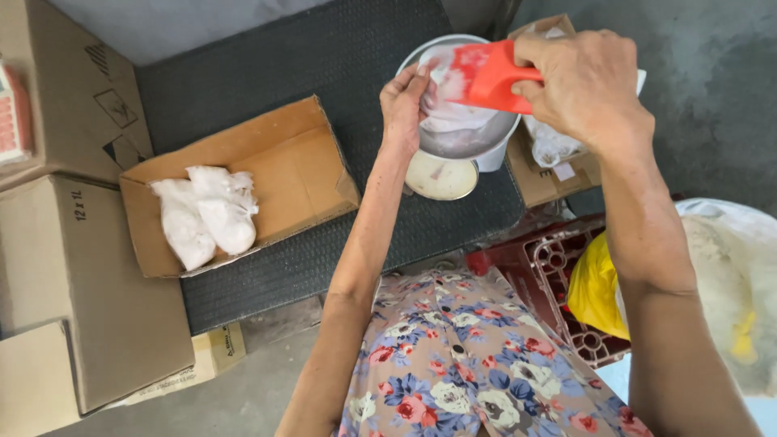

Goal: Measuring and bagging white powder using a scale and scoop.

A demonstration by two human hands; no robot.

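Floral cloth [453, 364] covers our lap; above it our right hand [587, 85] fingers clamp a red scoop [490, 77] over the metal bowl [469, 137], while left hand [405, 101] fingers pinch a plastic bag [445, 89] there.

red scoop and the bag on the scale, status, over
Right hand grips red scoop, tipped at clear bag. Left hand pinches bag mouth open in metal bowl on scale. Nothing blocking; filled bags lie apart in cardboard box.
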